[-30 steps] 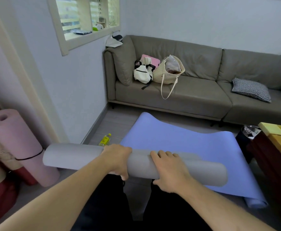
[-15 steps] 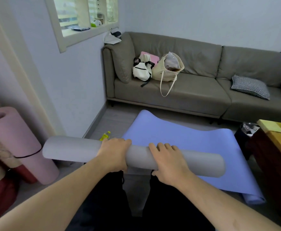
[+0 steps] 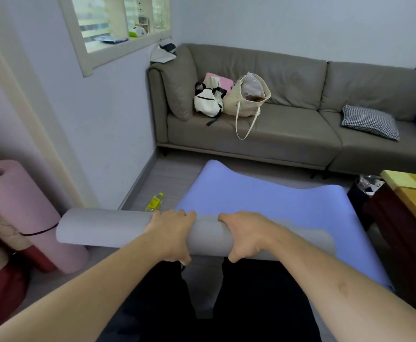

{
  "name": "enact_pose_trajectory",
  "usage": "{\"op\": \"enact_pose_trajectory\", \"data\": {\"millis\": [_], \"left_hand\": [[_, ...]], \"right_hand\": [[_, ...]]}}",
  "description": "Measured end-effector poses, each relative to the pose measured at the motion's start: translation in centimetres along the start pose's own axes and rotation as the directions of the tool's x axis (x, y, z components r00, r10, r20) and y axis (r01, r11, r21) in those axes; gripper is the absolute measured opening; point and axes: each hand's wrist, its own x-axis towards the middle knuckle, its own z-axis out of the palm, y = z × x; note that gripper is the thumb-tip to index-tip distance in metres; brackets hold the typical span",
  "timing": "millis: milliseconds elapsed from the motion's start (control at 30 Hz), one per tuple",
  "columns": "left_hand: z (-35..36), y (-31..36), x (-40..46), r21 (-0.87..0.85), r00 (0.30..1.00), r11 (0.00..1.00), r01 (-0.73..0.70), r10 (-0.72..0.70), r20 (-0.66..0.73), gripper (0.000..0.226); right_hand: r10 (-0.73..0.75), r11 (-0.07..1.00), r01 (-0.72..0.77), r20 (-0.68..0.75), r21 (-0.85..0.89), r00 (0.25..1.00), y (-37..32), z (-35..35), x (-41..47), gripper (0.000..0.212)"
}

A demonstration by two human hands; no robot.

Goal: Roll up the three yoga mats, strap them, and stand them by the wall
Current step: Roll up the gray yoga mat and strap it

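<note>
Both forearms reach forward from the lower edge of the view, above dark trouser legs. The left hand (image 3: pixel 170 236) wraps over the grey mat (image 3: pixel 108 228), fingers curled across its top and thumb beneath. The right hand (image 3: pixel 247 234) grips the same roll just beside it, fingers curled over the far side. The grey mat is rolled and held level, clear of the floor (image 3: pixel 167 180).

Three mats counted. The blue mat (image 3: pixel 263 193) lies unrolled on the floor beyond the hands. The pink mat (image 3: pixel 21 208), rolled and bound by one dark strap (image 3: pixel 39 232), stands tilted at the left wall (image 3: pixel 108 124).

One yellow bottle (image 3: pixel 154 202) lies by that wall's skirting. One sofa (image 3: pixel 300 129) at the far wall carries two bags (image 3: pixel 246 98) and one checked cushion (image 3: pixel 370 122).
</note>
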Motion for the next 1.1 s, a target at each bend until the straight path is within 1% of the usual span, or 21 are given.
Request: {"op": "enact_pose_trajectory", "data": {"millis": [67,133,167,200,267,300,333,367,433,500,600,667,733,800,900,967,1000,1100], "left_hand": [[1.0,0.6,-0.1,0.037,0.996,0.999,0.008,-0.005,-0.088,0.068],[1.1,0.7,0.0,0.01,0.994,0.999,0.036,-0.035,-0.101,0.064],[0.9,0.6,0.1,-0.007,0.995,0.999,0.045,-0.046,-0.085,0.062],[0.6,0.4,0.3,-0.02,0.997,0.998,0.052,-0.053,-0.063,0.061],[-0.1,0.1,0.7,-0.056,0.998,0.996,0.063,-0.063,-0.012,0.062],[-0.4,0.0,1.0,-0.071,0.998,0.996,0.063,-0.062,0.011,0.063],[-0.6,0.1,1.2,-0.071,0.998,0.996,0.061,-0.059,0.032,0.063],[-0.8,0.2,1.3,-0.062,0.997,0.996,0.063,-0.06,0.04,0.064],[-0.4,0.6,1.1,-0.036,0.997,0.997,0.069,-0.069,0.024,0.065],[0.7,0.8,0.8,0.012,0.997,0.998,0.059,-0.058,-0.058,0.066],[2.5,0.9,0.4,0.124,0.981,0.991,0.053,-0.028,-0.194,0.068],[2.5,1.0,0.4,0.135,0.974,0.988,0.07,-0.038,-0.225,0.066],[1.9,1.0,0.5,0.095,0.979,0.993,0.07,-0.05,-0.196,0.064],[1.2,0.8,0.6,0.054,0.982,0.996,0.066,-0.055,-0.181,0.062],[0.4,0.2,0.8,0.027,0.984,0.997,0.068,-0.063,-0.165,0.061],[-0.2,0.1,1.1,0.019,0.99,0.998,0.058,-0.055,-0.132,0.06],[-0.5,0.1,1.2,0.009,0.993,0.999,0.052,-0.05,-0.104,0.06],[-1.4,0.2,1.3,-0.011,0.999,0.999,0.035,-0.036,-0.03,0.062]], "right_hand": [[-0.002,1.0,0.001,0.034,0.007,0.999,0.1,0.2,0.4,0.074],[-0.001,1.0,0.001,0.012,-0.001,1.0,0.1,0.5,0.5,0.072],[0.001,1.0,-0.002,-0.027,-0.006,1.0,0.0,0.8,0.3,0.07],[0.0,1.0,-0.003,-0.095,-0.031,0.995,-0.1,1.3,-0.1,0.07],[-0.02,0.989,-0.021,-0.274,-0.146,0.961,-0.3,2.9,-0.8,0.078],[-0.028,0.977,-0.046,-0.336,-0.21,0.942,-0.5,3.8,-1.1,0.086],[-0.023,0.965,-0.076,-0.367,-0.252,0.93,-0.7,4.9,-1.2,0.091],[-0.015,0.957,-0.1,-0.39,-0.273,0.921,-0.8,5.6,-1.2,0.091],[0.003,0.957,-0.115,-0.389,-0.265,0.921,-0.7,5.9,-0.8,0.076],[0.012,0.967,-0.103,-0.365,-0.231,0.931,-0.4,5.1,-0.3,0.066],[0.02,0.985,-0.07,-0.297,-0.159,0.955,-0.2,3.7,0.0,0.061],[0.027,0.989,-0.063,-0.26,-0.131,0.965,-0.2,3.2,0.1,0.06],[0.031,0.991,-0.065,-0.265,-0.117,0.964,-0.2,3.1,0.2,0.062],[0.027,0.99,-0.071,-0.322,-0.125,0.946,-0.4,3.4,0.0,0.066],[-0.032,0.964,-0.087,-0.437,-0.25,0.899,-0.8,5.2,-0.6,0.084],[-0.038,0.95,-0.115,-0.474,-0.29,0.88,-0.9,6.2,-0.7,0.091],[-0.04,0.95,-0.115,-0.476,-0.292,0.879,-0.8,6.2,-0.5,0.09],[-0.054,0.958,-0.082,-0.456,-0.274,0.888,-0.5,4.6,-0.2,0.074]]}}
